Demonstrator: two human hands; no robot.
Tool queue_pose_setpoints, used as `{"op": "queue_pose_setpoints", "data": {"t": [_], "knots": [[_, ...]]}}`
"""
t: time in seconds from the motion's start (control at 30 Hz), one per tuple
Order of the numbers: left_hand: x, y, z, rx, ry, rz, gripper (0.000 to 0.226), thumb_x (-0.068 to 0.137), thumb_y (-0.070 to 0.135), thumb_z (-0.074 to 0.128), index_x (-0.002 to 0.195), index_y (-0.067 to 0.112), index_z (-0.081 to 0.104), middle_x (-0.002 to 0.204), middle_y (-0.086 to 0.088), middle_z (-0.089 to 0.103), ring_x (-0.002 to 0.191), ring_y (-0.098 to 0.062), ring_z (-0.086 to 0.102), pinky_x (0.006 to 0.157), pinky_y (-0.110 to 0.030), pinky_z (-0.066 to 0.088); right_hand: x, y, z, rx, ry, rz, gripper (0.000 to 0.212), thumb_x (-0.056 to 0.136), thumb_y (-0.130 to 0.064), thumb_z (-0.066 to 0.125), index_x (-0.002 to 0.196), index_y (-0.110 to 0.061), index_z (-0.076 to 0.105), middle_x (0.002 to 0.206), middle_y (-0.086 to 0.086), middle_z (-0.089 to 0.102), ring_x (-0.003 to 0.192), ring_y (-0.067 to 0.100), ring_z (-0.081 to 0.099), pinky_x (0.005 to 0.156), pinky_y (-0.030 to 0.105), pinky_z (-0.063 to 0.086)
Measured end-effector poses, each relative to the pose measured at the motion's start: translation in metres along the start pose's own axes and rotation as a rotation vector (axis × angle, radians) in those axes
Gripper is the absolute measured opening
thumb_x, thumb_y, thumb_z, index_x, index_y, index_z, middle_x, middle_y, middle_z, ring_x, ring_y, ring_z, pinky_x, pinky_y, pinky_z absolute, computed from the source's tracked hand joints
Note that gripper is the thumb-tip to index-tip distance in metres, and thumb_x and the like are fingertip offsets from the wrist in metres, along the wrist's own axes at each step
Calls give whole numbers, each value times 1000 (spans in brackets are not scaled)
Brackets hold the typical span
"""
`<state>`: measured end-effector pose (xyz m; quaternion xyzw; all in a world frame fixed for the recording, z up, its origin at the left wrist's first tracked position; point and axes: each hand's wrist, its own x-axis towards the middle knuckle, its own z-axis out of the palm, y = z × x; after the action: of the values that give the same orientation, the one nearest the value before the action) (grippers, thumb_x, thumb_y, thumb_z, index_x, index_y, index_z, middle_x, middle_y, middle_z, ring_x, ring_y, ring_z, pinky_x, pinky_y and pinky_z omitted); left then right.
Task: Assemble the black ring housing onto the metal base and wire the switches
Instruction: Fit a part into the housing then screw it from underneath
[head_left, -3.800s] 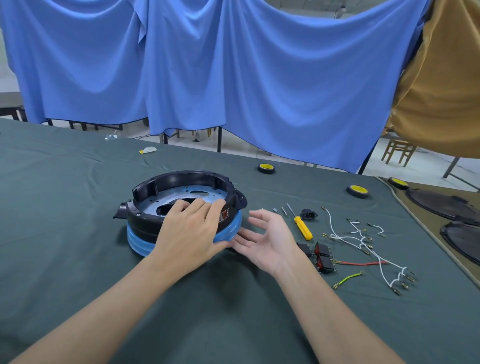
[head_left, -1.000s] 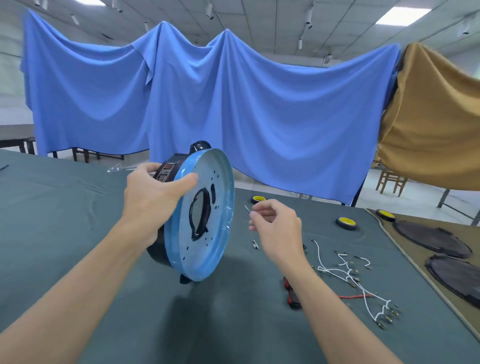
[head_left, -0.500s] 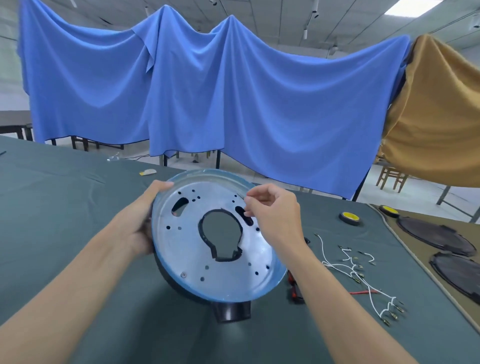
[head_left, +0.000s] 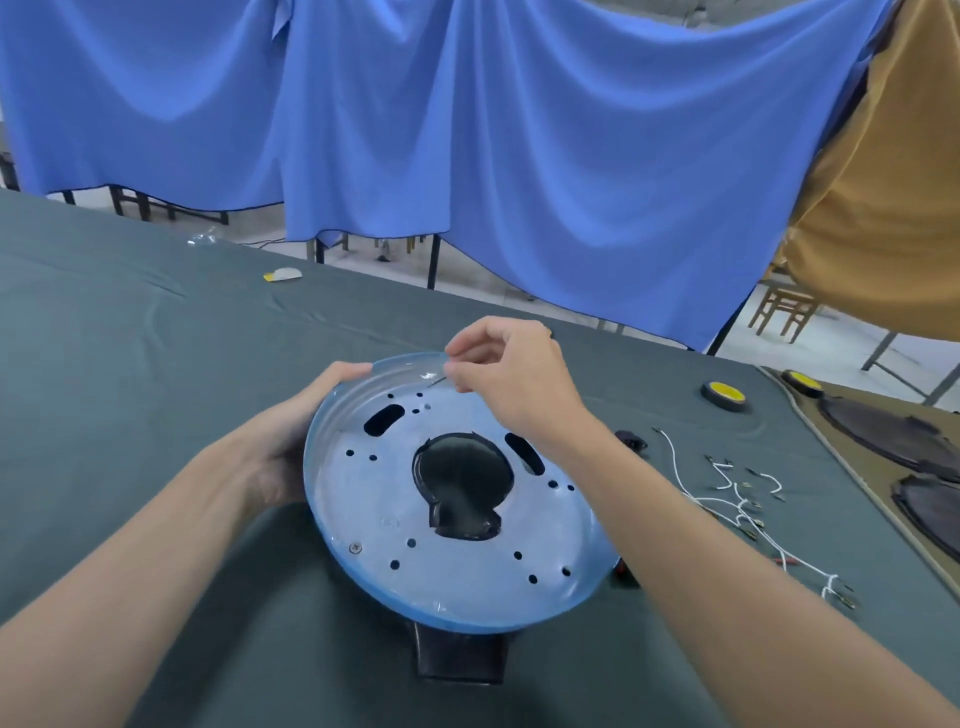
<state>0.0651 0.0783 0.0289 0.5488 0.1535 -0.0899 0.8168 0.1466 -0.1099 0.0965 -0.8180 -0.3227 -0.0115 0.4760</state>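
The black ring housing (head_left: 457, 657) shows beneath the tilted metal base (head_left: 467, 566), whose left rim the left hand (head_left: 283, 447) grips, while the right hand (head_left: 514, 379) pinches what looks like a small screw (head_left: 436, 383) at its far edge.

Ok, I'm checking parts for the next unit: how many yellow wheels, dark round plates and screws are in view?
Yellow wheels: 2
Dark round plates: 2
Screws: 2, one seated in the metal base, one pinched by the right hand
Total: 6
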Motion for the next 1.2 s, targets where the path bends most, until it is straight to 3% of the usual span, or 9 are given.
{"op": "queue_pose_setpoints", "data": {"t": [0.1, 0.17, 0.3, 0.4, 0.6, 0.73, 0.9, 1.03, 1.2], "knots": [[11, -1, -9, 7, -59, 8, 44, 54, 60, 86, 78, 25, 75, 88, 1, 73, 76, -21, 70, 65, -32, 56, 14, 0, 12, -102, -78, -76, 14, 84, -4, 65, 87, -17, 67, 81, -2, 72, 77, 12, 67, 88, 27, 49], [17, -3, -16, -18, -93, 8, 45, 55, 59, 86, 81, 23, 77, 89, 0, 74, 78, -21, 71, 64, -32, 57, 22, 2, 20, -168, -120, -134, 16, 85, -3, 62, 91, -18, 66, 81, -4, 70, 81, 13, 66, 96, 33, 47], [23, -5, -27, 12, -132, -1, 44, 69, 56, 79, 94, 20, 78, 96, -4, 74, 83, -22, 72, 66, -32, 57, 36, 8, 27, -273, -195, -227, 21, 87, -2, 58, 101, -16, 65, 81, -6, 69, 78, 10, 64, 83, 21, 49], [21, -4, -23, 23, -98, -13, 40, 80, 56, 66, 95, 20, 78, 96, -6, 74, 81, -22, 72, 63, -30, 57, 41, 11, 30, -316, -243, -254, 26, 86, 1, 54, 104, -16, 63, 81, -7, 69, 81, 13, 65, 84, 25, 51], [21, -8, -14, 35, 137, 68, 59, 92, 52, 56, 136, 13, 55, 110, -7, 64, 83, -22, 66, 61, -29, 54, 44, 10, 37, -396, -312, -335, 28, 86, 3, 53, 108, -13, 62, 83, -5, 70, 79, 16, 64, 79, 26, 49], [20, -9, -12, 23, 137, 46, 58, 92, 52, 57, 135, 14, 56, 110, -8, 63, 87, -24, 63, 69, -34, 52, 44, 9, 40, -477, -362, -369, 27, 88, 1, 54, 109, -14, 61, 84, -7, 70, 75, 8, 56, 80, 19, 45], [20, -7, -13, -4, 98, 73, 45, 90, 51, 59, 120, 17, 63, 101, -5, 67, 78, -20, 68, 60, -28, 55, 48, 6, 41, -538, -399, -377, 28, 88, 0, 52, 111, -15, 60, 81, -12, 65, 74, 3, 51, 74, 12, 35], [17, -3, -17, -17, -67, -7, 37, 77, 54, 66, 85, 19, 79, 91, -5, 74, 77, -20, 71, 63, -30, 57, 48, 3, 42, -523, -440, -359, 28, 86, 0, 55, 108, -14, 61, 85, -7, 69, 71, -2, 55, 72, 8, 42], [19, -4, -20, -30, -106, -3, 39, 79, 54, 66, 85, 18, 79, 92, -5, 75, 78, -20, 72, 63, -31, 58, 49, 1, 41, -478, -448, -339, 28, 83, 1, 58, 105, -14, 65, 89, -1, 73, 75, 2, 62, 76, 16, 49]]}}
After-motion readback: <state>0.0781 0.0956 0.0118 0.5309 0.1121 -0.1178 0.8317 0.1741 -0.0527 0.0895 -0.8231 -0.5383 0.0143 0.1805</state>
